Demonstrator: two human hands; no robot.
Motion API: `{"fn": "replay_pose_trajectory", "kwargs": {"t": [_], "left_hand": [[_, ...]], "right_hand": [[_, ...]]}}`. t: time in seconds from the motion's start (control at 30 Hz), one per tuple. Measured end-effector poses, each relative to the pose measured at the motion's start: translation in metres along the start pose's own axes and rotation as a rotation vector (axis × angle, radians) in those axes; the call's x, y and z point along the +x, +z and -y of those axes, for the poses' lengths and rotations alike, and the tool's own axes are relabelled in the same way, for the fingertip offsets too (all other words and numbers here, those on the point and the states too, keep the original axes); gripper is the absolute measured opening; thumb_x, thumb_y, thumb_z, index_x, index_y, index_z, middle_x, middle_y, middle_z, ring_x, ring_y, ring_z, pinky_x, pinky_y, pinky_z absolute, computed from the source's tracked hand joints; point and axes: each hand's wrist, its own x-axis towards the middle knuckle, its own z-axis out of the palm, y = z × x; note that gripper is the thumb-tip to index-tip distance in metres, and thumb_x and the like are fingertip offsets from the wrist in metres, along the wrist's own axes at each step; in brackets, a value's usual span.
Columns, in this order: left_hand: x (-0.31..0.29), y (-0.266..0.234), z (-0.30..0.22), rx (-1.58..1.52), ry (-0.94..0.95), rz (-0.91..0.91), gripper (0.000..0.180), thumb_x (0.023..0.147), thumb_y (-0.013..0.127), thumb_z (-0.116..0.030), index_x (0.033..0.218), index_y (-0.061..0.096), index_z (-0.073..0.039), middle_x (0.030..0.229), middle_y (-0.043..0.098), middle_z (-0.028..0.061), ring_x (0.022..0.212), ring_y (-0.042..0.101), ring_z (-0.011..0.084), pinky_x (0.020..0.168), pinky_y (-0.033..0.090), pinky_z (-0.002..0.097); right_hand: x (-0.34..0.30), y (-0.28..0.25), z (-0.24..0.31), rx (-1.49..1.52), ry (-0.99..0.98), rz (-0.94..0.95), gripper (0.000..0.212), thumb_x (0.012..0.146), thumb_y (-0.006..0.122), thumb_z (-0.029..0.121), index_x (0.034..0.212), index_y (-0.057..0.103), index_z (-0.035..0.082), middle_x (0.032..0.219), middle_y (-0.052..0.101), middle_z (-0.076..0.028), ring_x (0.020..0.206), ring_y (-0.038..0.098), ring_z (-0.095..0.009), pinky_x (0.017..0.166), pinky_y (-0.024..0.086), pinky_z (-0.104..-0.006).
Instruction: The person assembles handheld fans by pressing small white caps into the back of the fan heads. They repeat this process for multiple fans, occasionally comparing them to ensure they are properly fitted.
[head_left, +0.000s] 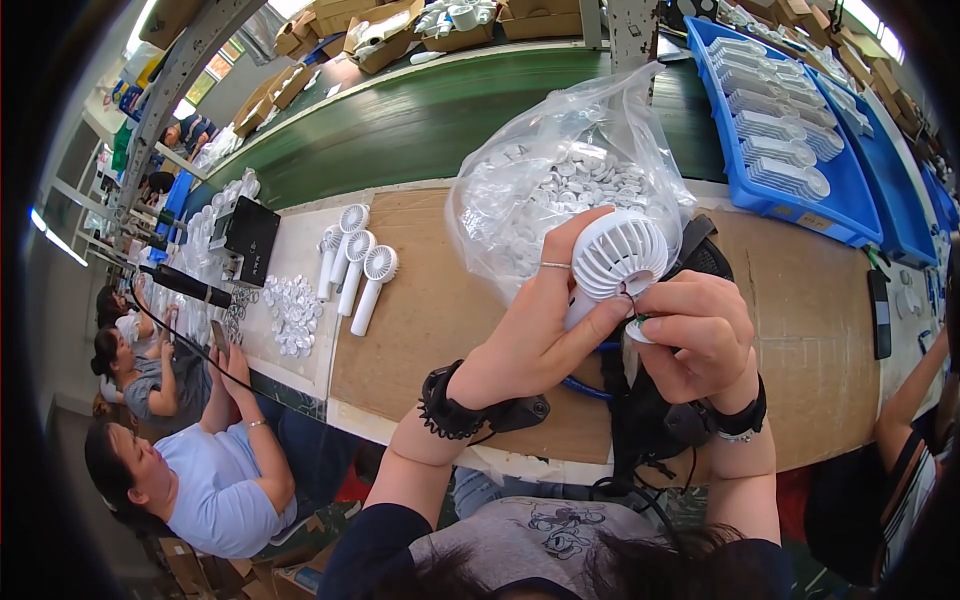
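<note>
My left hand (540, 330) is wrapped round a white handheld fan (622, 250), its slatted round head tilted up and most of its handle hidden by my fingers. Just below the grille, my right hand (705, 325) pinches a small white round piece (637, 331) with a bit of green on it. Thin dark wires (628, 291) run between the fan head and that piece. Right behind the fan stands a clear plastic bag (480, 205) full of small white round parts.
Several white handheld fans (372, 285) lie at the left, beside a pile of small white parts (293, 315). A black box (248, 240) and a hanging black power screwdriver (186, 286) are farther left. Blue trays (735, 170) of white parts stand far right. Co-workers sit on both sides.
</note>
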Motion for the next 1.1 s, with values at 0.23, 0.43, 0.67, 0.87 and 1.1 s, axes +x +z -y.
{"fn": "replay_pose_trajectory", "kwargs": {"t": [0.23,0.43,0.67,0.87,1.1], "left_hand": [[-0.0001,0.0007,0.0009,-0.027,0.002,-0.015,0.06,0.085,0.054,-0.01,0.133,0.018,-0.005,0.117,0.047,0.0183,0.109,0.049,0.0274,0.091,0.037,0.0358],[-0.0006,0.0017,0.0005,-0.06,-0.02,-0.015,0.061,0.085,0.054,-0.01,0.133,0.018,-0.005,0.117,0.048,0.018,0.109,0.049,0.0267,0.091,0.037,0.0358],[-0.001,0.0021,0.0021,-0.069,0.001,-0.019,0.061,0.085,0.054,-0.009,0.133,0.017,-0.004,0.118,0.047,0.0181,0.11,0.048,0.0267,0.092,0.037,0.0359],[-0.0007,0.0026,0.0019,-0.09,0.007,-0.016,0.06,0.085,0.053,-0.009,0.133,0.017,-0.003,0.121,0.043,0.0182,0.112,0.046,0.0269,0.094,0.035,0.0358],[-0.001,0.0015,0.0024,-0.054,0.003,0.001,0.06,0.086,0.052,-0.011,0.133,0.016,-0.002,0.125,0.038,0.0191,0.114,0.044,0.0284,0.095,0.034,0.0361]], "right_hand": [[0.0007,0.0011,0.0024,-0.037,0.005,-0.026,0.034,0.061,0.063,-0.005,0.089,0.05,0.007,0.086,0.057,-0.013,0.058,0.054,-0.021,0.051,0.045,-0.0281],[-0.0002,0.0006,0.003,-0.033,0.015,-0.015,0.036,0.06,0.063,-0.006,0.091,0.05,0.008,0.088,0.057,-0.013,0.059,0.054,-0.021,0.052,0.045,-0.0282],[-0.0002,0.0016,0.004,-0.048,0.016,-0.03,0.037,0.061,0.064,-0.006,0.092,0.05,0.008,0.088,0.057,-0.012,0.06,0.055,-0.021,0.053,0.046,-0.0284],[0.0021,0.0055,0.0023,-0.049,-0.023,-0.12,0.029,0.06,0.065,-0.003,0.086,0.056,0.006,0.084,0.058,-0.01,0.055,0.056,-0.019,0.048,0.046,-0.0272],[0.0014,0.0045,0.0015,-0.074,-0.049,-0.108,0.029,0.06,0.065,-0.004,0.086,0.055,0.005,0.082,0.059,-0.009,0.055,0.056,-0.02,0.047,0.046,-0.0274]]}}
